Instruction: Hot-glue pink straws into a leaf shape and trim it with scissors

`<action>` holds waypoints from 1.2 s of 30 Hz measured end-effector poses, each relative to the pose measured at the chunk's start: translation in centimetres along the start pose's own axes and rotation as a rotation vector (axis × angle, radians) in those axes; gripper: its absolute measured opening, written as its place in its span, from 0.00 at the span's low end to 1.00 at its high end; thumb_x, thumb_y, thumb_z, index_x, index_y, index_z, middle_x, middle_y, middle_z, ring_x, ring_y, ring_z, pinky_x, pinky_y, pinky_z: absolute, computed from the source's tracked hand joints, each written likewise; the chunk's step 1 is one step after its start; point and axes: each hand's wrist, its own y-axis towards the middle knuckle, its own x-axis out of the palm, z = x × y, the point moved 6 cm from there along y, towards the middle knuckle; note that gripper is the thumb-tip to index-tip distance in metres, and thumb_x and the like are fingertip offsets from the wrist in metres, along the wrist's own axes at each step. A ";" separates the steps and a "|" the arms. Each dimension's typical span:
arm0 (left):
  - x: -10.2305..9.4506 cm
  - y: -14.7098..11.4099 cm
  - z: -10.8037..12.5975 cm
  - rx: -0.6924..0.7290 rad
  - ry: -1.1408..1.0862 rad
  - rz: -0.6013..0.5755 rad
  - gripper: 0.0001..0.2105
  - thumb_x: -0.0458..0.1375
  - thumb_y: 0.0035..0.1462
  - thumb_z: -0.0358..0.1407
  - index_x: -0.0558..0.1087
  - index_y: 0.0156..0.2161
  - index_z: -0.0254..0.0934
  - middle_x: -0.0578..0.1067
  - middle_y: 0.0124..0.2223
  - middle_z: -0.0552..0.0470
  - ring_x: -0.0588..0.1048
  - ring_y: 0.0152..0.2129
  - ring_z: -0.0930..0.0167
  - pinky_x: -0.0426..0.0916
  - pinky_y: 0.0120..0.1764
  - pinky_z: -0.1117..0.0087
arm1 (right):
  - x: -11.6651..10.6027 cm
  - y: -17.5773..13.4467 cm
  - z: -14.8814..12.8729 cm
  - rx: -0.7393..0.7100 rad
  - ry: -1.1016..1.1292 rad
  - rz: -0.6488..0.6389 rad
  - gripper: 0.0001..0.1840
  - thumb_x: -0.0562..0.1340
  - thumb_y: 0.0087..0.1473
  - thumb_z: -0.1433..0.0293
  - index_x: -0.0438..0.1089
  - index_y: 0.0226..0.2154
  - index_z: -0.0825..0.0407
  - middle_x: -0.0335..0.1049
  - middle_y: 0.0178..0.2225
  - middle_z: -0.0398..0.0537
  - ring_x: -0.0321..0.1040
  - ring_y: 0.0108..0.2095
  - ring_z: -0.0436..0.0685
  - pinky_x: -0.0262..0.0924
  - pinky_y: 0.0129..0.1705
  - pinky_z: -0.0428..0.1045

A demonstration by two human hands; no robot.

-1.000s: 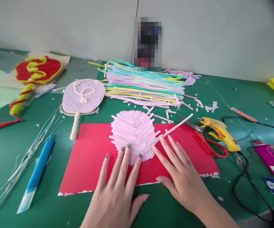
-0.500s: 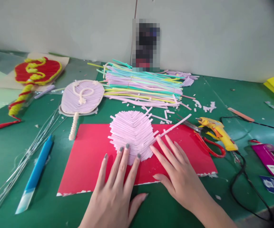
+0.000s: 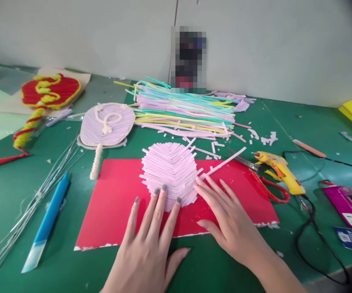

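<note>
A rounded panel of pale pink pipe cleaners (image 3: pixel 171 169), laid in a herringbone pattern, lies on a red sheet (image 3: pixel 115 195). My left hand (image 3: pixel 148 232) is flat and spread, with some fingertips resting on the panel's lower part. My right hand (image 3: pixel 227 215) is open at the panel's right edge, its fingertips touching there, close to the lower end of a loose pink pipe cleaner (image 3: pixel 227 161). Neither hand grips anything. Red-handled scissors (image 3: pixel 269 185) lie to the right, with their blades over the sheet's far edge.
Behind the sheet lies a bundle of coloured pipe cleaners (image 3: pixel 182 108). A lilac fan (image 3: pixel 107 124) and a red-and-yellow fan (image 3: pixel 52 91) lie left, near wires (image 3: pixel 38 199) and a blue packet (image 3: pixel 47 224). A yellow glue gun (image 3: pixel 281 169) with a black cord sits right.
My right hand has shifted slightly, its fingertips drawing from the loose pipe cleaner toward the panel's right edge. My left hand stays in place.
</note>
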 end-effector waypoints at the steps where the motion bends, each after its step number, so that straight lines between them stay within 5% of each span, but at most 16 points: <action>1: 0.0 0.0 0.0 0.001 -0.001 0.002 0.33 0.51 0.59 0.52 0.60 0.63 0.31 0.57 0.65 0.31 0.59 0.61 0.51 0.45 0.60 0.47 | 0.0 0.0 0.0 0.003 0.012 0.009 0.33 0.51 0.63 0.61 0.43 0.66 0.53 0.47 0.66 0.51 0.40 0.67 0.58 0.51 0.63 0.63; 24: 0.0 0.0 0.1 -0.009 -0.004 0.006 0.32 0.49 0.60 0.53 0.60 0.62 0.32 0.57 0.65 0.32 0.58 0.61 0.51 0.45 0.60 0.47 | 0.0 0.2 -0.3 -0.026 -0.075 0.022 0.30 0.50 0.64 0.60 0.48 0.64 0.56 0.45 0.67 0.48 0.40 0.67 0.59 0.53 0.62 0.63; 36: 0.0 0.0 0.0 -0.012 -0.021 0.008 0.32 0.49 0.60 0.53 0.61 0.62 0.31 0.58 0.65 0.32 0.59 0.61 0.51 0.45 0.60 0.47 | -0.4 -0.3 -0.6 -0.066 -0.065 0.135 0.30 0.52 0.63 0.61 0.51 0.63 0.57 0.45 0.67 0.50 0.35 0.68 0.61 0.51 0.63 0.62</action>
